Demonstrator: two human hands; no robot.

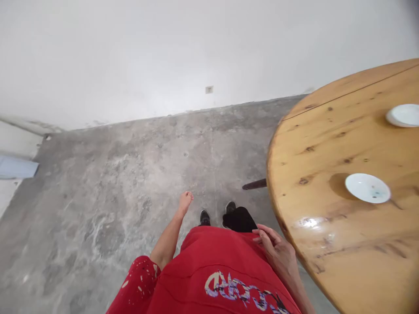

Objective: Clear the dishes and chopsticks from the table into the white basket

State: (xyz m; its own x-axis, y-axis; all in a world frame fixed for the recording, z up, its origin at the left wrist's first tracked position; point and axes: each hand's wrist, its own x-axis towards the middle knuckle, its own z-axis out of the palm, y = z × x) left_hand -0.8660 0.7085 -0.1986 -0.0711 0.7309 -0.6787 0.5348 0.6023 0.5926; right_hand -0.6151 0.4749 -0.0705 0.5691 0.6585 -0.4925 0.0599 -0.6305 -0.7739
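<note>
My left hand (186, 202) hangs low over the concrete floor, away from any object, with its fingers curled in. My right hand (278, 248) is beside the hem of my red shirt (216, 257), close to the table's edge. Its thumb and fingertips come together at the corner of a flat, soft-looking black thing (240, 219), whose kind I cannot make out. This black thing partly covers my right shoe (230, 206). My left shoe (204, 216) shows just beyond the shirt.
A round wooden table (310, 174) stands at my right, one dark leg (254, 184) showing. On it are a shallow white bowl (363, 185) with small marks inside and another white dish (404, 115). Ahead is a white wall (147, 56) with a socket (209, 89). A pale bluish object (18, 167) is at far left.
</note>
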